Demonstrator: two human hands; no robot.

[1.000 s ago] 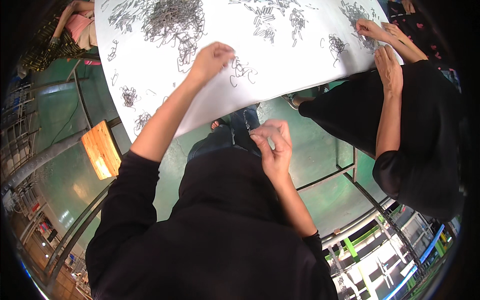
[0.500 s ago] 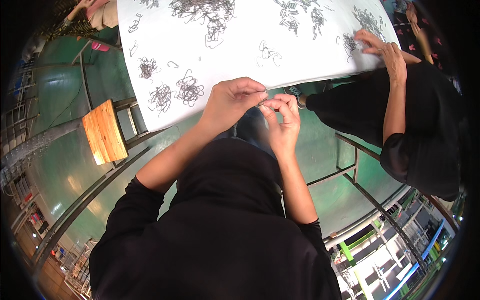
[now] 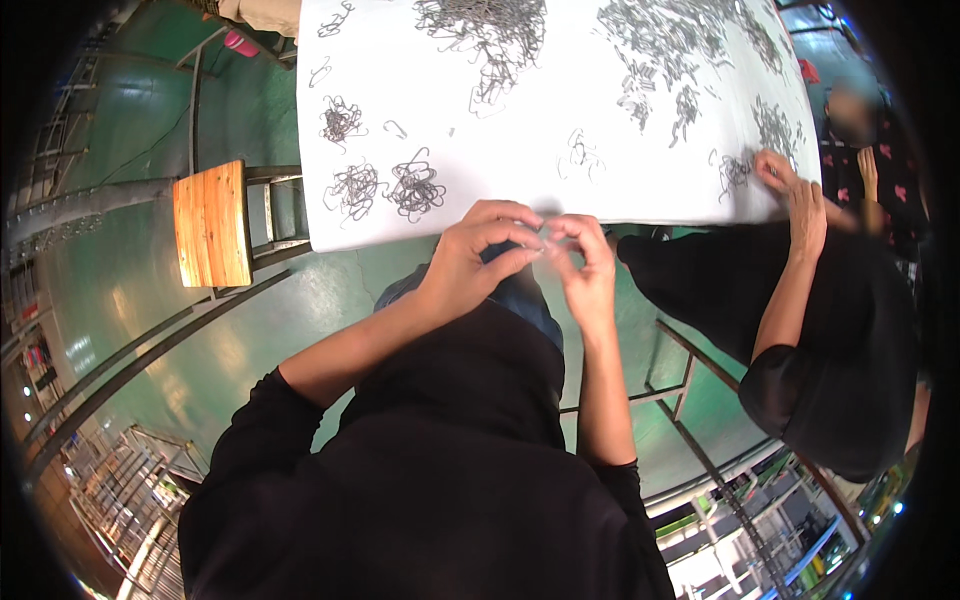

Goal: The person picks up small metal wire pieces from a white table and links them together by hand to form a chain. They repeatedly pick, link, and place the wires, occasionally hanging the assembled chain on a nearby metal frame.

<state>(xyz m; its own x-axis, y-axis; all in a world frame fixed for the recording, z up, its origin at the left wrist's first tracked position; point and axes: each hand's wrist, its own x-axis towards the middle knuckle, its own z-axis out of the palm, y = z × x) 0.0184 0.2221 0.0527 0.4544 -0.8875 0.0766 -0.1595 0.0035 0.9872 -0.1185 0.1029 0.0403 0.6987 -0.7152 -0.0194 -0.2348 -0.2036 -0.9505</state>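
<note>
My left hand (image 3: 482,252) and my right hand (image 3: 587,268) meet fingertip to fingertip just off the near edge of the white-covered table (image 3: 505,195). Each is closed in a pinch, with the right fingers a little blurred. Whatever lies between them is too small and smeared to make out. Nearest to them on the table are a tangled pile of dark bent wire hooks (image 3: 416,187) at the left and a few loose wire hooks (image 3: 580,157) ahead. Another pile of wire hooks (image 3: 355,190) sits further left.
A large heap of wire hooks (image 3: 485,30) and scattered short metal pieces (image 3: 670,45) cover the far part. At the right, a co-worker's hand (image 3: 780,175) touches a small wire pile (image 3: 735,175). A wooden stool (image 3: 212,225) stands left of the table.
The view has shifted, so the table and piles appear further right. My hands stay together, now lower in the picture, with their fingertips slightly further off the table edge.
</note>
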